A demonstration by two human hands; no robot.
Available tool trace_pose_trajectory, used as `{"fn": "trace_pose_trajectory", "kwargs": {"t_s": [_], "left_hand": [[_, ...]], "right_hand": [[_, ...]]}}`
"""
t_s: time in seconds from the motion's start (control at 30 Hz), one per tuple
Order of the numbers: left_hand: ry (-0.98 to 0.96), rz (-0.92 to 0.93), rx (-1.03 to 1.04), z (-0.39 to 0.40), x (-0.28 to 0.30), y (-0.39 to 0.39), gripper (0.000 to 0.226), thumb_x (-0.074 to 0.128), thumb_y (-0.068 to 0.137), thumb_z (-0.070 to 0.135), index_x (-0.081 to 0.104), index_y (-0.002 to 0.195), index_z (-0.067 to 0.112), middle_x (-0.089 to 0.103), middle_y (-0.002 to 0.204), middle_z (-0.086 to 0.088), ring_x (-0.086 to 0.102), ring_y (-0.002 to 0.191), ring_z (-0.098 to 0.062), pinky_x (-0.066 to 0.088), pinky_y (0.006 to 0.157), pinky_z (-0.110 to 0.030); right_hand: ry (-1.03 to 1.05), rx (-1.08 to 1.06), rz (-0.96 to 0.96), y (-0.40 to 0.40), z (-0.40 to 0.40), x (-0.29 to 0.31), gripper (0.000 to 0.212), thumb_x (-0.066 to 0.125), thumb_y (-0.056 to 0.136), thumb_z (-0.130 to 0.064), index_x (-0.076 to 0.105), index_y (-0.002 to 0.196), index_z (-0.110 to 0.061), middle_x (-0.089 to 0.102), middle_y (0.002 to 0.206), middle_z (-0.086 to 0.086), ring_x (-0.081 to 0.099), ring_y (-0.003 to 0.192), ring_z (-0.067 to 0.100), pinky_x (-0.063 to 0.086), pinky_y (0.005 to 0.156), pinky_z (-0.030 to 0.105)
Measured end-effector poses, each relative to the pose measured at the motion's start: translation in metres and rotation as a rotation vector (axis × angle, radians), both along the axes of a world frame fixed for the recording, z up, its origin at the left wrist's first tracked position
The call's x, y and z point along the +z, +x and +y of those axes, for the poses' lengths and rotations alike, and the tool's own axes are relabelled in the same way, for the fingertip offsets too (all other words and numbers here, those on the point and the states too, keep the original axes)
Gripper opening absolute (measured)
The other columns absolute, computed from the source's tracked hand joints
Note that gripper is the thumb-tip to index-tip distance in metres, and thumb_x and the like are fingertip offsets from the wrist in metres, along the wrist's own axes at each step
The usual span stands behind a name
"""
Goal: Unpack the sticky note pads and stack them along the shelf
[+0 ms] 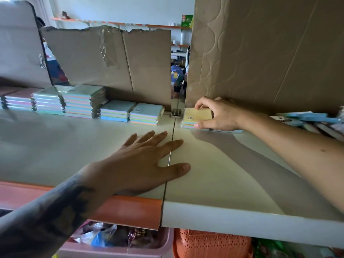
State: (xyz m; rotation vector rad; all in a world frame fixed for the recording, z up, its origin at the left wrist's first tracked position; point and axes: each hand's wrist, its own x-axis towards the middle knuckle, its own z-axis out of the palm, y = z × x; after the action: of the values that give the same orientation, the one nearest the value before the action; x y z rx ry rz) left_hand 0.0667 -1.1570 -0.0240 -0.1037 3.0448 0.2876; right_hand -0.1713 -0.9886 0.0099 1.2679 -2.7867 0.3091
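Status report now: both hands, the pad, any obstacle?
Left hand flat, open on shelf. Right hand grips yellow-topped pad stack by cardboard wall. Nothing in the way; other pad stacks lie left of it.

Your pads (83, 101) show pastel stripes of blue, pink and green; the one at your right hand (218, 114) is yellow-topped. The shelf (214, 164) is off-white with an orange edge (128, 209), backed by brown cardboard (111, 58).

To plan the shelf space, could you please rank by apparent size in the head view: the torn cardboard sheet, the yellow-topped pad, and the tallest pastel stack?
1. Torn cardboard sheet
2. Tallest pastel stack
3. Yellow-topped pad, held by the right hand, partly covered.
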Motion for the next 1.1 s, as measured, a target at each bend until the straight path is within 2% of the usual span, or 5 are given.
{"fn": "trace_pose_trajectory", "kwargs": {"t_s": [0.37,0.53,0.77,0.97,1.1], "left_hand": [[-0.021,0.013,-0.005,-0.001,-0.003,-0.003,0.091,0.008,0.068,0.098,-0.003,0.152,0.062,-0.008,0.169,0.017,-0.013,0.155,-0.008,-0.004,0.127,-0.045],[0.018,0.031,0.008,0.0,-0.001,-0.001,0.095,0.011,0.065,0.099,0.004,0.152,0.062,-0.002,0.169,0.02,-0.008,0.155,-0.005,-0.003,0.127,-0.042],[-0.019,0.201,-0.085,0.038,0.024,-0.016,0.086,0.026,0.075,0.09,0.04,0.148,0.048,0.037,0.157,0.023,0.032,0.144,-0.004,0.022,0.116,-0.029],[0.037,0.223,-0.195,0.105,0.046,-0.064,0.065,0.046,0.085,0.079,0.046,0.142,0.047,0.049,0.149,0.017,0.048,0.134,-0.014,0.04,0.109,-0.035],[0.058,0.283,-0.242,0.149,0.051,-0.111,0.052,0.054,0.091,0.067,0.054,0.135,0.041,0.059,0.136,0.012,0.054,0.127,-0.02,0.042,0.101,-0.031]], "right_hand": [[0.053,-0.028,-0.006,0.008,-0.002,-0.006,0.047,0.059,0.091,-0.065,0.048,0.132,-0.044,0.052,0.128,-0.007,0.038,0.135,0.021,0.024,0.11,0.044],[0.08,-0.003,0.078,0.027,0.013,0.001,0.064,0.057,0.087,-0.071,0.042,0.143,-0.045,0.041,0.153,-0.011,0.034,0.138,0.023,0.027,0.111,0.047],[0.048,-0.044,0.138,0.054,0.092,0.017,0.048,0.062,0.093,-0.054,0.052,0.137,-0.041,0.049,0.145,-0.013,0.039,0.135,0.021,0.03,0.112,0.041],[0.026,-0.214,0.197,0.051,0.173,0.032,0.036,0.053,0.09,-0.057,0.057,0.123,-0.042,0.056,0.114,-0.017,0.05,0.119,0.021,0.035,0.098,0.038],[0.085,-0.369,0.276,0.035,0.214,0.044,0.042,0.055,0.091,-0.054,0.055,0.13,-0.039,0.061,0.133,-0.005,0.052,0.125,0.027,0.037,0.104,0.045]]}}
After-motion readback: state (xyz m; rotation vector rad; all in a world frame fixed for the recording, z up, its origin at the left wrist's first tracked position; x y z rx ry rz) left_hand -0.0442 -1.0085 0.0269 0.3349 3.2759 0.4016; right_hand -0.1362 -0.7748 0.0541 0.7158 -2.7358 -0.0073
